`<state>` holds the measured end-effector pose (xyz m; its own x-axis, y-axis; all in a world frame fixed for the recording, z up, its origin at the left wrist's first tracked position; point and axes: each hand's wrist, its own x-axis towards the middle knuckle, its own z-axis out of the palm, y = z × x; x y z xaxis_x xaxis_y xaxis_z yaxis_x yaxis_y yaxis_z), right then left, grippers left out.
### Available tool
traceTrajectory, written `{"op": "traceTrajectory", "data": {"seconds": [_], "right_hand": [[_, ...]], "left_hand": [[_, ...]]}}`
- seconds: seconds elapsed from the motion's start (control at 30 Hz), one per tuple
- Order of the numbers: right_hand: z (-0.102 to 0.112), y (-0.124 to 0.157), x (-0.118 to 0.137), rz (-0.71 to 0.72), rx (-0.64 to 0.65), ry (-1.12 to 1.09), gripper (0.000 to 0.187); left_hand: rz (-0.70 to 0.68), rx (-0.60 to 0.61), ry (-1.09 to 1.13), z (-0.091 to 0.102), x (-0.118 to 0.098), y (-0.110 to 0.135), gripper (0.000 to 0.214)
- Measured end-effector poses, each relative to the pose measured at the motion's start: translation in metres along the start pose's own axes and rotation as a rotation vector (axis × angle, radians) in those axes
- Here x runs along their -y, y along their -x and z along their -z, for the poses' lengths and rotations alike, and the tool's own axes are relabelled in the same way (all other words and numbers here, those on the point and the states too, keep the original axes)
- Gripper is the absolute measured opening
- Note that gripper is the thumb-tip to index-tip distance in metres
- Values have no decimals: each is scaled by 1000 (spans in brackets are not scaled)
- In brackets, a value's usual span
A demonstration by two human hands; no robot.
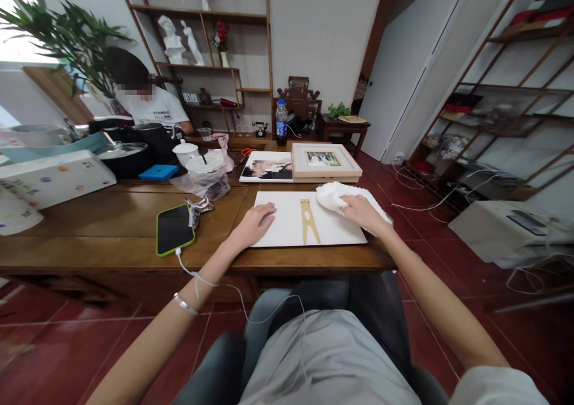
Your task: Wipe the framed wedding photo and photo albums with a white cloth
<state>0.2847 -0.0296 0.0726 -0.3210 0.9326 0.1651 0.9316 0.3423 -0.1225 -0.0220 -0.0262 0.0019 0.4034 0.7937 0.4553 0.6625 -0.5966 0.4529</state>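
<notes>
A white board (pixel 282 225) lies flat at the table's front edge. My left hand (pixel 256 222) rests on its left side, fingers extended and holding nothing. On the middle of the board is a flat yellow piece (pixel 307 221) with a small animal-like head, an oval hole and two long legs. My right hand (pixel 361 212) grips a bunched white cloth (pixel 332 195) over the board's right end. Part of that end is hidden under the cloth and hand.
Behind the board lie a photo print (pixel 266 167) and a pale wooden picture frame (pixel 325 161). A charging phone (pixel 174 230) is at left, its cable crossing my left forearm. A dark-drink bottle (pixel 281 124) stands behind. Another person (pixel 156 109) sits at the far left.
</notes>
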Motion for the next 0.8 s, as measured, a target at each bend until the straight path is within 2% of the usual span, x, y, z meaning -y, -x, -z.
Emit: {"op": "traceTrajectory", "data": {"seconds": [0.1, 0.2, 0.27, 0.33, 0.43, 0.6, 0.7, 0.8], "right_hand": [[-4, 28, 36, 6, 41, 86, 35], [-11, 65, 73, 75, -14, 137, 34], [-13, 84, 87, 113, -28, 148, 32], [-12, 92, 88, 126, -28, 145, 30], [-8, 77, 70, 99, 1, 124, 31], [-8, 18, 28, 135, 30, 33, 37], [-13, -2, 21, 178, -6, -9, 37], [-17, -6, 26, 222, -54, -16, 36]], "left_hand": [[-1, -4, 5, -1, 0, 0, 30], [17, -4, 3, -2, 1, 0, 30], [24, -2, 2, -2, 1, 0, 30], [18, 2, -5, -3, 1, 0, 31], [12, 6, -19, -3, 1, 0, 31], [3, 2, -24, -2, 2, 0, 32], [-14, -3, -22, -1, 1, 0, 33], [-13, 6, -29, 1, -2, 0, 35]]}}
